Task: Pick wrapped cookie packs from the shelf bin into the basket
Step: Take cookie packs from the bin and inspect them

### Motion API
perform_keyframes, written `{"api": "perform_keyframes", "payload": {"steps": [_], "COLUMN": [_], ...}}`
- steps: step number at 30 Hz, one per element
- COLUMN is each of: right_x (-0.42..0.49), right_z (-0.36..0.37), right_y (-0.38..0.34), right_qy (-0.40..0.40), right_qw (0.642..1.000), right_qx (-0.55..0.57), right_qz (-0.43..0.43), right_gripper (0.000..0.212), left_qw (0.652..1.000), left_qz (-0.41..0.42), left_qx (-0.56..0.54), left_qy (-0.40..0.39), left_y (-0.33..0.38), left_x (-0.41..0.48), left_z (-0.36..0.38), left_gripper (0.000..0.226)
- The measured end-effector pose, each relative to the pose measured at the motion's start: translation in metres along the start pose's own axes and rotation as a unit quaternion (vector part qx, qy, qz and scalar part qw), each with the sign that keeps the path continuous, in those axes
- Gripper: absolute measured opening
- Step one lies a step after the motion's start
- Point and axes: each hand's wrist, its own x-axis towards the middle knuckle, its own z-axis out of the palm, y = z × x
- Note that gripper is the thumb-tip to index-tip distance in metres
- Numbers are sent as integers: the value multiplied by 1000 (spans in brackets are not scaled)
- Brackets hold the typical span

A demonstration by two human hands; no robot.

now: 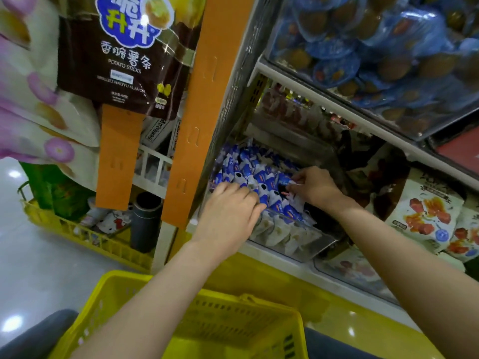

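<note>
Glossy blue-and-white film wrappers on the small cookie packs (261, 182), heaped in a clear, smooth plastic shelf bin (298, 239). Below, a yellow perforated plastic basket (233, 322), slightly shiny. Matt orange card strips (199, 99) beside a glossy brown foil potato-stick bag (124, 63). Polished, reflective pale floor (31, 260).

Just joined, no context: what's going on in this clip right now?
A person is reaching with both hands into a clear shelf bin full of blue-and-white wrapped cookie packs. The left hand lies palm-down over the packs at the bin's front. The right hand pinches a pack's white wrapper edge in its fingers. The yellow basket sits below the arms; what shows of its inside holds no packs.
</note>
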Motion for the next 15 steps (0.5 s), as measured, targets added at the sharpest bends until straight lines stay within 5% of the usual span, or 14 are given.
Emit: {"api": "perform_keyframes", "payload": {"steps": [7,15], "right_x": [8,8], "right_z": [11,15], "right_y": [-3,6], "right_qy": [52,-1], "right_qw": [996,999], "right_qx": [74,50], "right_qz": [5,-4], "right_gripper": [29,36], "left_qw": [1000,1000], "left_qz": [-3,-4], "left_qx": [4,5], "left_qy": [2,7], "left_y": [1,2], "left_x": [-1,0], "left_z": [0,1], "left_gripper": [43,51]}}
